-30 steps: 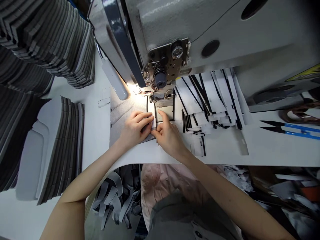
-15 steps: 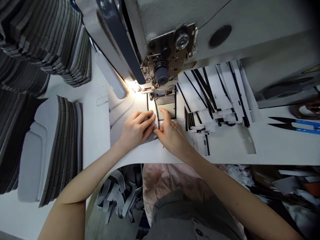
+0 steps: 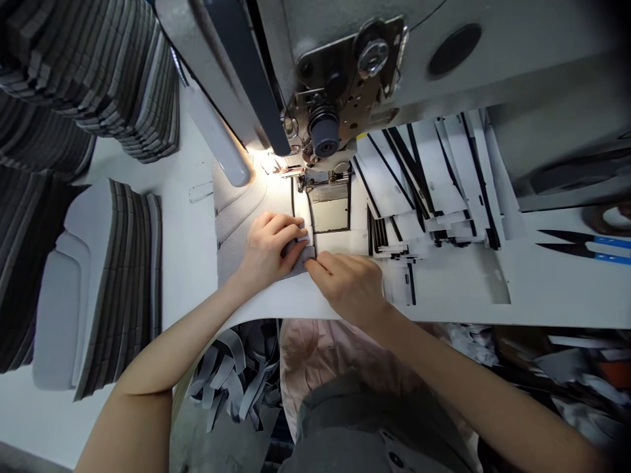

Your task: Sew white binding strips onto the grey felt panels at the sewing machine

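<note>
A grey mesh fabric piece [image 3: 236, 223] lies flat on the white table under the sewing machine's presser foot [image 3: 296, 174]. My left hand [image 3: 269, 246] presses down on it, fingers curled over a narrow white strip [image 3: 304, 220] with a black edge that runs along the fabric's right side. My right hand [image 3: 350, 282] pinches the near end of that strip and the fabric's corner, touching the left fingertips. The lamp lights the needle area just beyond both hands.
The sewing machine head [image 3: 345, 79] overhangs the work. A fan of white strips with black edges [image 3: 424, 190] lies to the right, blue-handled snips [image 3: 582, 246] further right. Stacks of grey padded pieces [image 3: 108, 289] fill the left. Scraps [image 3: 236, 381] hang below the table edge.
My right hand slid back from beside the needle plate toward the table's near edge, now at the strip's near end. The left hand stayed on the fabric. The view tilted slightly.
</note>
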